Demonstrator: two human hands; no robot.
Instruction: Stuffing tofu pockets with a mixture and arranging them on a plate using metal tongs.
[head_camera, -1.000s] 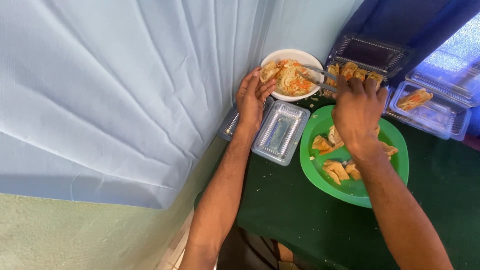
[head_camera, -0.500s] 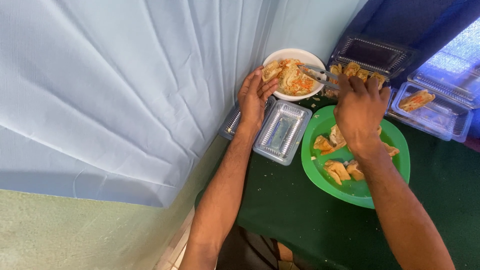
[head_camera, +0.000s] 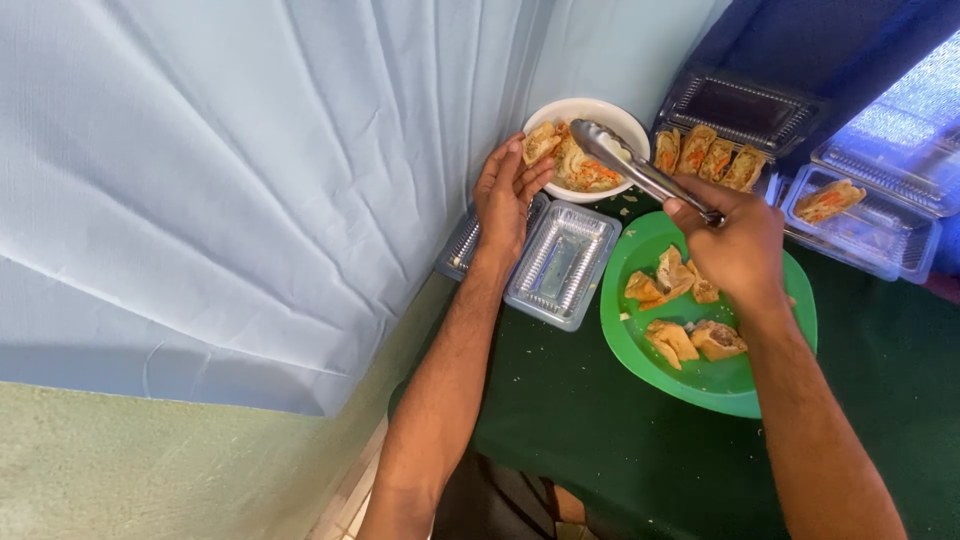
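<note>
My left hand (head_camera: 508, 190) grips the near rim of a white bowl (head_camera: 625, 118) filled with cut pastry rolls showing orange filling. My right hand (head_camera: 735, 240) is shut on metal tongs (head_camera: 640, 168), whose tips reach into the bowl over the rolls. Under my right hand lies a green plate (head_camera: 700, 375) with several golden pastry pieces. An open clear plastic container (head_camera: 562, 262) sits between my two forearms, with nothing in it.
A clear container with several rolls lined up (head_camera: 712, 155) stands behind the plate. Another clear container (head_camera: 858, 215) at the right holds one roll. A dark green cloth (head_camera: 580, 430) covers the table. A pale blue curtain (head_camera: 250, 170) hangs at the left.
The tongs have swung from pointing left at the bowl's edge to reaching diagonally into the bowl. My left hand has stayed on the bowl's rim.
</note>
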